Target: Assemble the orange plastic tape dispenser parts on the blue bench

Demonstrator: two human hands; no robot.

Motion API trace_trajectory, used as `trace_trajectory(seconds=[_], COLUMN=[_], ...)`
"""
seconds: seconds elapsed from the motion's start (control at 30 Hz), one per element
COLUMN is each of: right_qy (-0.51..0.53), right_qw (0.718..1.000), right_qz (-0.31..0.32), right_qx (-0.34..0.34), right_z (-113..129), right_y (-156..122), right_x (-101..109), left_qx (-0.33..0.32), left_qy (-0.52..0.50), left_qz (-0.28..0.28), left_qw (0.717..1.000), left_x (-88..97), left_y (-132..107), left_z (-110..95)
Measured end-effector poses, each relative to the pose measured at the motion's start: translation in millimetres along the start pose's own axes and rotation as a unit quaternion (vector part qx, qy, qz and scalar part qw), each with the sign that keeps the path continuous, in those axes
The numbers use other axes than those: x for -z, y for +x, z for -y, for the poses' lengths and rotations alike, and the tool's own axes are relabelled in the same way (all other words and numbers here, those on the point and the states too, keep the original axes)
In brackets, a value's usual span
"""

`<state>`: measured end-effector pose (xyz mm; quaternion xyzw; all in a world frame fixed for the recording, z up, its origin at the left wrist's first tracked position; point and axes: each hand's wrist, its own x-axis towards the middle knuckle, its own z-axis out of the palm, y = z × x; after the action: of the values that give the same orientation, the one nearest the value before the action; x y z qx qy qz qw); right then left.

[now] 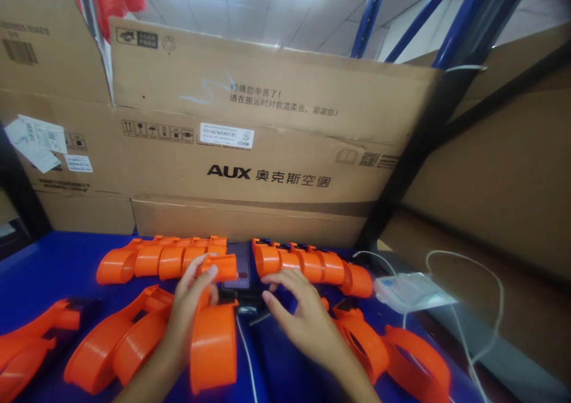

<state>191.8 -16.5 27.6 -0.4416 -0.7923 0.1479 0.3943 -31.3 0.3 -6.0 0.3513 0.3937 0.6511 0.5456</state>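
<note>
The left hand pinches one orange part by its upper end, thumb against fingers; the part hangs between the hands, above the blue table. The right hand is bare, fingers bent and thumb apart from them. Behind stand two rows, five parts in the left row and five in the right row. Two parts lie by the left forearm, two right of the right one; at the left edge, cut off and blurred, perhaps two more. One clear box sits at right near a white cable. The carton reads "AUX 奥克斯空调" and, higher, "师傅您辛苦了!"; one label shows "25".
</note>
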Motion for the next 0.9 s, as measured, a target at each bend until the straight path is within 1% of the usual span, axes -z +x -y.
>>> trace_trajectory(seconds=[0.03,0.1,0.17,0.23,0.37,0.43,0.5,0.57,0.63,0.67,0.7,0.73,0.77,0.8,0.83,0.87,0.9], right_qy=[0.038,0.103,0.135,0.133,0.119,0.124,0.133,0.158,0.201,0.220,0.234,0.243,0.249,0.253,0.258,0.264,0.271], right_qw=[0.999,0.988,0.973,0.969,0.973,0.974,0.980,0.983,0.979,0.975,0.972,0.970,0.969,0.967,0.966,0.964,0.962], right_qz=[0.019,0.098,0.160,0.181,0.172,0.162,0.125,0.067,0.020,0.005,-0.004,-0.005,-0.002,0.005,0.014,0.024,0.030], right_qx=[0.014,0.055,0.092,0.106,0.102,0.099,0.084,0.059,0.037,0.028,0.020,0.014,0.010,0.008,0.008,0.008,0.010], right_z=[5,16,25,31,34,30,22,12,1,-4,-8,-12,-15,-17,-18,-18,-18], right_y=[-1,-5,-7,-9,-8,-8,-9,-9,-9,-8,-8,-8,-8,-8,-8,-8,-8], right_x=[3,9,13,14,10,9,8,6,4,4,3,2,2,2,1,1,0], left_qx=[-0.006,-0.016,-0.019,-0.020,-0.027,-0.037,-0.042,-0.048,-0.072,-0.091,-0.115,-0.140,-0.170,-0.211,-0.249,-0.275,-0.280], left_qy=[0.010,0.023,0.025,0.027,0.049,0.059,0.058,0.065,0.109,0.152,0.206,0.272,0.347,0.422,0.496,0.559,0.611], left_qz=[0.006,0.025,0.030,0.020,0.008,0.018,0.046,0.071,0.083,0.091,0.099,0.115,0.135,0.145,0.163,0.177,0.202], left_qw=[1.000,0.999,0.999,0.999,0.998,0.997,0.996,0.994,0.988,0.980,0.967,0.945,0.912,0.870,0.816,0.761,0.712], left_x=[-1.2,-4.2,-6.6,-7.5,-5.0,-5.0,-8.0,-12.2,-12.6,-9.2,-2.5,7.8,21.7,38.6,57.7,78.0,98.2], left_y=[-3,-8,-11,-12,-10,-10,-13,-19,-29,-35,-42,-48,-53,-57,-59,-59,-57], left_z=[2,6,10,12,12,12,14,17,19,17,13,6,-4,-16,-30,-43,-56])
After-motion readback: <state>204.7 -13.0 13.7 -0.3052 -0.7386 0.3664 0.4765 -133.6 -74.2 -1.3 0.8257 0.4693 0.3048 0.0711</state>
